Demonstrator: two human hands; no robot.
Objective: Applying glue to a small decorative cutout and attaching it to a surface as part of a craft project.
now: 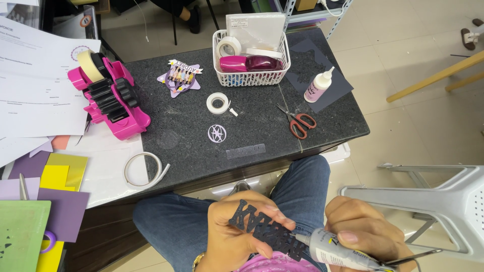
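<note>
Dark granite table with scissors

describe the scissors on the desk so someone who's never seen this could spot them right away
Start at the dark speckled stone desktop and go to its right half, below the white plastic basket. The scissors lie flat there, near the front edge, left of the white glue bottle. Their red handle loops are the only red thing on the stone.

Right hand and glue tube cut off at bottom edge. Green mat cut off at left corner. Basket hides part of pink thing.
</note>
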